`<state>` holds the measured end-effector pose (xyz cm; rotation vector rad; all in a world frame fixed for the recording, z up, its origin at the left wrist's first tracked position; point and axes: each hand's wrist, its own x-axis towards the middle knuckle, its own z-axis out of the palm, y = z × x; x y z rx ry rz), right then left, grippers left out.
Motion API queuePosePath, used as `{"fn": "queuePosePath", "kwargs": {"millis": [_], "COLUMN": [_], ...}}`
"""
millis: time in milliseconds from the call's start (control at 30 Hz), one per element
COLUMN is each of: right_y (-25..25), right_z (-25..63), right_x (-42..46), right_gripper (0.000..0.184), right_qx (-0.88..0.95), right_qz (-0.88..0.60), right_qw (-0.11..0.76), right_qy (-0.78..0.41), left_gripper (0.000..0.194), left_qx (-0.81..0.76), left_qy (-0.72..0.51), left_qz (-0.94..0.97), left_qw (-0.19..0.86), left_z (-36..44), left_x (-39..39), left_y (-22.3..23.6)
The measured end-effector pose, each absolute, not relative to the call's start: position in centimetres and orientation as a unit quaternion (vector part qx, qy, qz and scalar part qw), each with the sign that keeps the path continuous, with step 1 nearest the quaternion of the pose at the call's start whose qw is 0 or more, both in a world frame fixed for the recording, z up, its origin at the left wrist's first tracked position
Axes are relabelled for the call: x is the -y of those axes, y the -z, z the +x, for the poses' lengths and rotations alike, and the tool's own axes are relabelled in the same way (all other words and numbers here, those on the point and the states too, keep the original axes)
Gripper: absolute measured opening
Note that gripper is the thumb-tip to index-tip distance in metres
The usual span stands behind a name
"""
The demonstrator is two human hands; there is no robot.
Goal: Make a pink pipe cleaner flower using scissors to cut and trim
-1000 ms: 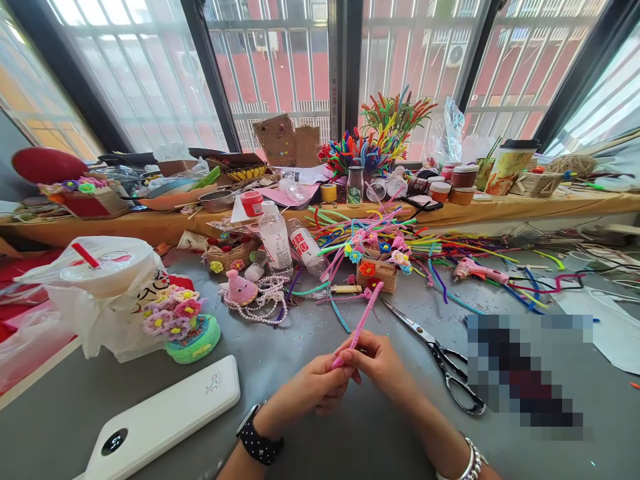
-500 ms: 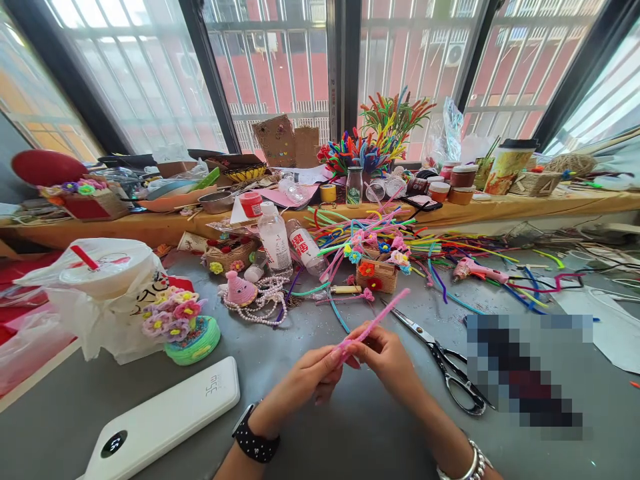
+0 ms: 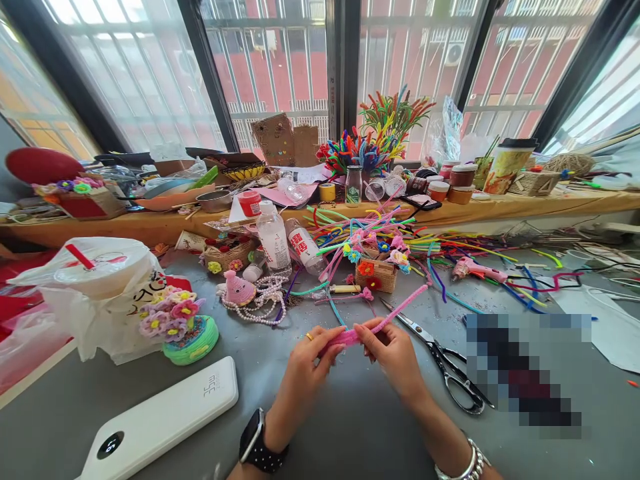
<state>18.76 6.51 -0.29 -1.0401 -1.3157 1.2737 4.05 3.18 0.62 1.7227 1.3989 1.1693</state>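
A pink pipe cleaner point(image 3: 403, 306) is stretched between my two hands above the grey table; part of it looks folded together in a thicker bundle near my fingers. My left hand point(image 3: 309, 363), with a ring and a watch on the wrist, pinches the bundled end. Further along, my right hand point(image 3: 393, 357) grips it between thumb and fingers, and the loose end sticks out up and to the right. Black-handled scissors point(image 3: 440, 357) lie just right of my right hand, blades pointing away. A blue pipe cleaner point(image 3: 336, 308) lies beyond my fingers.
A white power bank point(image 3: 165, 420) lies at the left front, near a green-based flower ornament point(image 3: 191, 340) and a bagged drink cup point(image 3: 105, 273). Bottles, a small flower basket point(image 3: 383, 275), loose pipe cleaners and a pink glue gun point(image 3: 477, 271) fill the back.
My left hand has turned, bringing its back and ring into view, and moved slightly left. The pipe cleaner now lies flatter, its free end further right. Both hands still hold it.
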Motion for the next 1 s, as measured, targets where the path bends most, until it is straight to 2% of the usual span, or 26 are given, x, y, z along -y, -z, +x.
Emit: {"fn": "queuePosePath", "kwargs": {"millis": [133,267,400,467,567,700,767,867,1000], "right_y": [0.2,0.3,0.0,-0.6,-1.7,-2.6,-2.4,-1.7,-0.6], "right_z": [18.7,18.5,18.8,19.8,23.0,28.8,31.1,32.5,31.9], "right_x": [-6.6,-6.7,-7.1,-7.4,-7.7,-7.3,-6.7,-5.9,-5.8], "right_gripper": [0.029,0.027,0.027,0.028,0.022,0.007,0.006,0.019,0.027], "right_qx": [0.484,0.456,0.454,0.505,0.656,0.771,0.773,0.777,0.792], "right_qz": [-0.419,-0.406,-0.4,-0.399,-0.431,-0.565,-0.607,-0.612,-0.591], "right_qw": [0.528,0.539,0.522,0.465,0.275,0.152,0.093,0.014,-0.004], "right_qy": [-0.558,-0.581,-0.601,-0.608,-0.555,-0.252,-0.158,-0.15,-0.151], "left_gripper": [0.022,0.019,0.019,0.02,0.022,0.022,0.021,0.019,0.019], "left_qx": [-0.503,-0.509,-0.517,-0.519,-0.514,-0.489,-0.487,-0.488,-0.477], "left_qy": [-0.508,-0.511,-0.517,-0.541,-0.594,-0.653,-0.666,-0.677,-0.685], "left_qz": [0.564,0.471,0.42,0.395,0.336,0.281,0.275,0.268,0.265], "left_qw": [0.413,0.508,0.537,0.53,0.52,0.505,0.494,0.482,0.483], "left_z": [3.7,3.6,3.5,3.3,2.7,1.6,1.3,1.2,1.3], "left_x": [-3.4,-3.5,-3.5,-3.5,-3.8,-4.1,-4.3,-4.3,-4.3], "left_y": [-0.9,-1.3,-1.5,-1.5,-1.6,-1.5,-1.4,-1.2,-1.2]}}
